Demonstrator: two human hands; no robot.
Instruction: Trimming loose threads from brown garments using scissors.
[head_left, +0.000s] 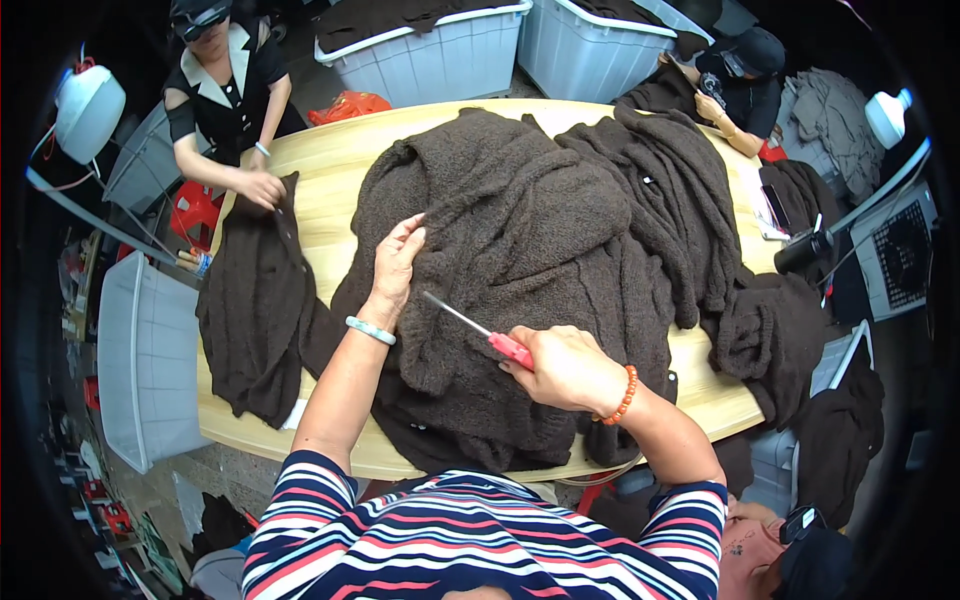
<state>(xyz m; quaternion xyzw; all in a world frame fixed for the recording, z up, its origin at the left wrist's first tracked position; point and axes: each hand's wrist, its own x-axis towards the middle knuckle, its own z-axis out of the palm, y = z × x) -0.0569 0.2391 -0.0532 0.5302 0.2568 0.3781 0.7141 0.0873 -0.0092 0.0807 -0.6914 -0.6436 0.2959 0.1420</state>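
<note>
My right hand [570,368] is closed round the red handle of a thin metal-shafted tool [460,318], its tip pointing toward my left wrist; the exact kind of tool I cannot make out. Farther up, my left hand [396,262] pinches a fold of a dark brown knitted garment [520,230]. That garment lies heaped in thick folds across the middle of the table, under both hands. The tool's tip is just over the knit, a little to the right of my left forearm.
On the wooden table [330,235], more brown knitwear lies left [255,320] and right [670,190]. A person [225,100] at far left handles one piece; another person [750,75] works far right. Pale bins [430,65] stand behind; lamps [90,112] flank the table.
</note>
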